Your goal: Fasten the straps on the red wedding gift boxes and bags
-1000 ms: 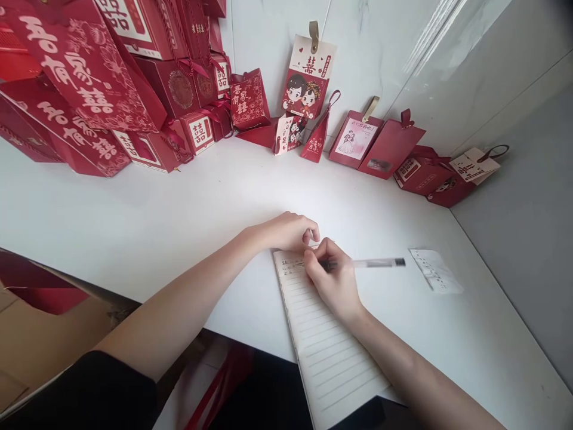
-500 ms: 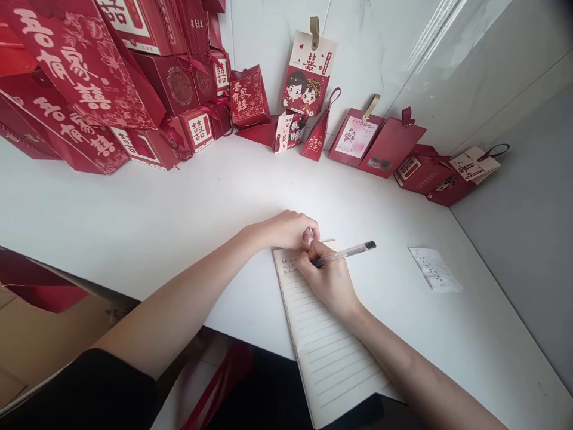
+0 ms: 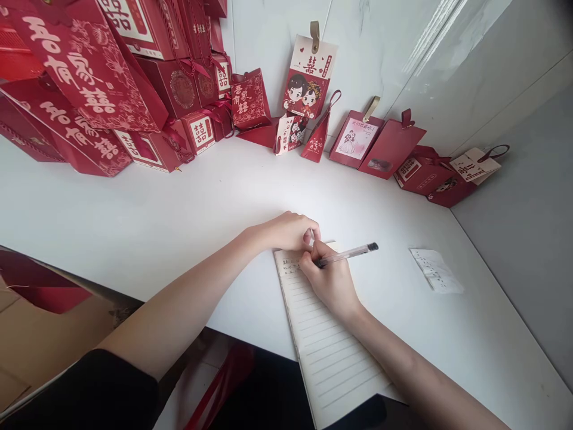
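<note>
My right hand [image 3: 333, 280] is closed around a pen [image 3: 347, 255] with a clear barrel and a dark cap end, pointing up to the right. Its tip is hidden behind my fingers, over the top lines of a lined notebook [image 3: 324, 358]. A few short rows of handwriting show at the page's upper left; the rest of the visible lines are blank. Across the notebook's top edge lies my left hand [image 3: 293, 231], fingers curled and bent downward. Whatever is beneath its fingers is hidden. The notebook's lower end reaches past the table's front edge.
A creased white slip with writing [image 3: 435, 270] lies on the white table [image 3: 179, 197] to the right. Red gift boxes [image 3: 165, 83] are stacked at the back left, and smaller red boxes [image 3: 356, 137] line the wall. Below the left edge sits a red bag [image 3: 49, 286].
The view has shifted very slightly. My right hand and the pen have moved a tiny bit to the right across the page; my left hand keeps its place on the notebook.
</note>
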### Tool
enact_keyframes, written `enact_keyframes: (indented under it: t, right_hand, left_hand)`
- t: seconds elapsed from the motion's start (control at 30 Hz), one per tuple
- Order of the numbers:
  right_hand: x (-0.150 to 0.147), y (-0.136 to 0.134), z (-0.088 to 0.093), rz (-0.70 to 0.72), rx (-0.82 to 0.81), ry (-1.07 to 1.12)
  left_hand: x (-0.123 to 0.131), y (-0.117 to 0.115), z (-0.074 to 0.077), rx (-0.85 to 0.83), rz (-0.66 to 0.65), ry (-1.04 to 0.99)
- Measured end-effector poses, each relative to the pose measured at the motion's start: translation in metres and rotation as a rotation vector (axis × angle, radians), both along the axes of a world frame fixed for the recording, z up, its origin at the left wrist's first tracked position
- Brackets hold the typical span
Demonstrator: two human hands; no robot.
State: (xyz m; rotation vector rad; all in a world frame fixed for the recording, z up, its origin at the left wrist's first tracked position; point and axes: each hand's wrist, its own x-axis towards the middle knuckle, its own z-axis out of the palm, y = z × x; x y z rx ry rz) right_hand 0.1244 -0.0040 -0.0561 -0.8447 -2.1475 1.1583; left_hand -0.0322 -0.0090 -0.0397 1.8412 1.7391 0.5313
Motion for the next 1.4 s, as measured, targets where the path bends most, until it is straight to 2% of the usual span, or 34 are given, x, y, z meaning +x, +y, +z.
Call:
enact_keyframes:
  t: [0.37,1.07,1.2,1.3,1.37,1.4]
  right_hand:
    - [0.000,-0.001,0.001,-0.031,-0.007,0.026]
    - [0.000,0.000,-0.001,0.004,-0.027,-0.002]
    - [0.000,-0.001,0.003,-0.007,-0.089,0.089]
    - [0.007,0.008,0.011,-0.037,-0.161,0.205]
    - [0.018,0.024,0.015,-0.060,-0.060,0.221]
    - [0.025,0.034,0.016,-0.080,0.049,0.196]
  left_hand:
    - [0.002,-0.001,0.001,-0.005,0.014,-0.025]
    - [0.001,-0.001,0.005,-0.014,-0.024,0.016]
    - [0.001,-0.002,0.004,-0.012,-0.016,-0.006]
    - [0.000,-0.003,0.005,-0.022,-0.024,-0.029]
    - [-0.001,-0.003,0.005,-0.032,-0.026,-0.048]
    - [-0.002,-0.002,0.004,-0.032,-0.019,-0.070]
